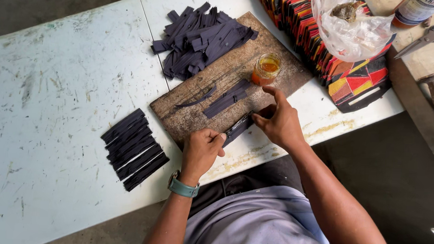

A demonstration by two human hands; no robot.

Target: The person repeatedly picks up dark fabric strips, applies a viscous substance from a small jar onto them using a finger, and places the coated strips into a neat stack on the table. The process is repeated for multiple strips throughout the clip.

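I see both hands pinching one dark strip [238, 129] at the near edge of the worn wooden board [187, 117]. My left hand [200, 150] is closed on its lower end, thumb and fingers clamped; my right hand [278, 122] grips the upper end with fingertips, index finger lifted. Held at both ends like that, the strip lies stretched flat against the board, probably so it can be pressed or folded.

The strip looks thin, flexible, matte, maybe leather or fabric; I can't tell which. A few more strips [227, 98] lie on the board, just beside a small glass jar [266, 68] of amber liquid, within easy reach of the right hand. A loose heap of cut pieces [200, 37] sits at the board's far end. A neat overlapped row of strips [134, 148] lies apart on the scuffed pale table [50, 100]. A teal wristwatch [182, 187] is on the left wrist.
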